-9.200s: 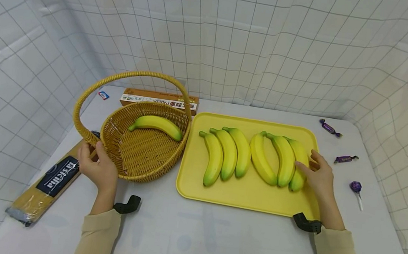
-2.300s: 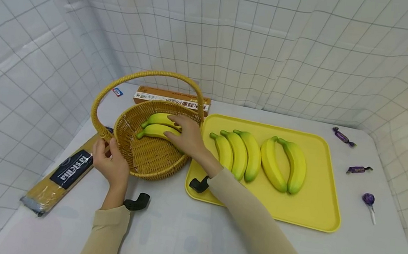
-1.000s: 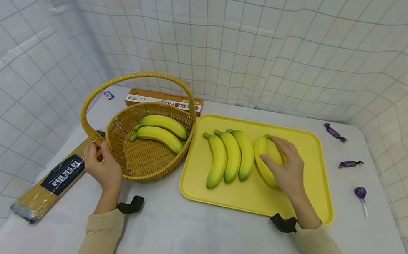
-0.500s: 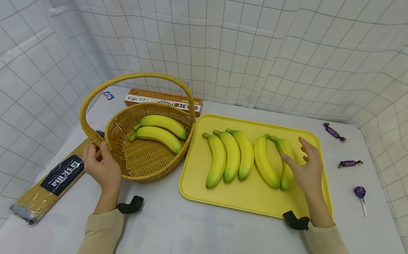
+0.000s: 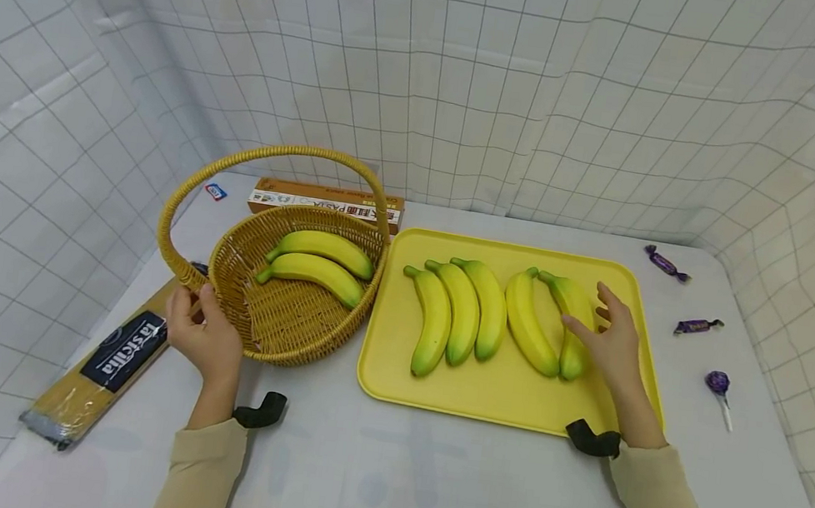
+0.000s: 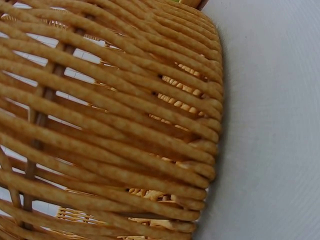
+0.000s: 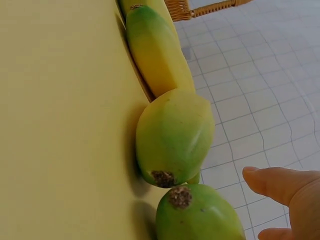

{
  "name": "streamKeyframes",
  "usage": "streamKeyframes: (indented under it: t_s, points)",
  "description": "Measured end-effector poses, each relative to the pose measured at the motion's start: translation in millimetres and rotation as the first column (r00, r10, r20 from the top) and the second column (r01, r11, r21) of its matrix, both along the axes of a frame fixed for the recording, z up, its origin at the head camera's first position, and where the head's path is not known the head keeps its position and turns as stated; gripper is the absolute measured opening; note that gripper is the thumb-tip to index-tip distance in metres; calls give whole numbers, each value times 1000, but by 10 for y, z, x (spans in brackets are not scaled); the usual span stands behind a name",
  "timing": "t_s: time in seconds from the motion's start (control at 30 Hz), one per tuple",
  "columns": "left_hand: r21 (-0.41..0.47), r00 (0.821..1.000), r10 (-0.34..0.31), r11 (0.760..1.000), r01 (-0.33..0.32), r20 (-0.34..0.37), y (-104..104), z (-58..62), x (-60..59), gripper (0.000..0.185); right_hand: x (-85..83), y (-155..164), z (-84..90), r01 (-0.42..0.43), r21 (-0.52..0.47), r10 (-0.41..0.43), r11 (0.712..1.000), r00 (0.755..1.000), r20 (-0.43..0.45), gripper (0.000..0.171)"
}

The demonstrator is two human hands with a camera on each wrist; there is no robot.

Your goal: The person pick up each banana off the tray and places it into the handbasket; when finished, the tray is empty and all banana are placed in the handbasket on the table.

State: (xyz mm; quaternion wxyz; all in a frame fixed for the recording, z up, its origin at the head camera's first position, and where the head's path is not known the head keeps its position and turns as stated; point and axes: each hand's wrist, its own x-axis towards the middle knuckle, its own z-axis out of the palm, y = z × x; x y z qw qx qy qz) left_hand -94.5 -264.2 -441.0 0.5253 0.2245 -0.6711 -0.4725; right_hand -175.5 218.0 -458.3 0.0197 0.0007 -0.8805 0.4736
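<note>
Yellow wicker forms the basket (image 5: pixel 287 316), located on the white table (image 5: pixel 388 486) at the left edge of the rectangular yellow tray (image 5: pixel 481 401). Its arched handle (image 5: pixel 298 151) stands raised. The left hand (image 5: pixel 205 336) pinches the near left base of this handle between thumb and fingers; the left wrist view shows only woven wall and table surface, so individual finger contacts cannot be told.

Two bananas (image 5: pixel 318 276) lie side by side inside the basket, against its rear right portion. Five bananas lie on the tray: a group of three (image 5: pixel 459 314) at left and a pair (image 5: pixel 531 323) at right, the pair's lower ends close together.

The right hand (image 5: pixel 618 345) is positioned beside the rightmost banana (image 5: pixel 573 340), thumb and fingers spread, holding nothing. The right wrist view shows thumb and fingertip apart from the fruit.

Peripheral items: pasta box (image 5: pixel 326 204) behind the basket; "la sicilia" spaghetti pack (image 5: pixel 124 352) at left; purple lollipop (image 5: pixel 717 381) right of the tray.
</note>
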Motion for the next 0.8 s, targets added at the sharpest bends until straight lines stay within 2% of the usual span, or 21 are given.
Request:
streamKeyframes:
  t_s: [0.2, 0.33, 0.4, 0.63, 0.8]
  points:
    - [-9, 999, -23, 1000, 22, -24, 130, 188, 78, 23, -10, 21, -53, -6, 9, 5, 1000, 996, 88, 90]
    - [-7, 999, -20, 1000, 19, -27, 151, 213, 86, 23, -24, 25, -84, -4, 17, 2, 1000, 993, 117, 92]
    - [-1, 1000, -14, 1000, 14, -25, 136, 187, 71, 23, -31, 26, -94, -4, 21, 2, 1000, 993, 121, 92]
    - [3, 1000, -6, 1000, 6, -7, -78, -101, -16, 26, -39, 33, -115, -10, 33, 6, 999, 992, 125, 90]
    - [4, 1000, -14, 1000, 14, -4, -81, -105, -10, 27, -38, 39, -118, -11, 49, 4, 999, 991, 135, 89]
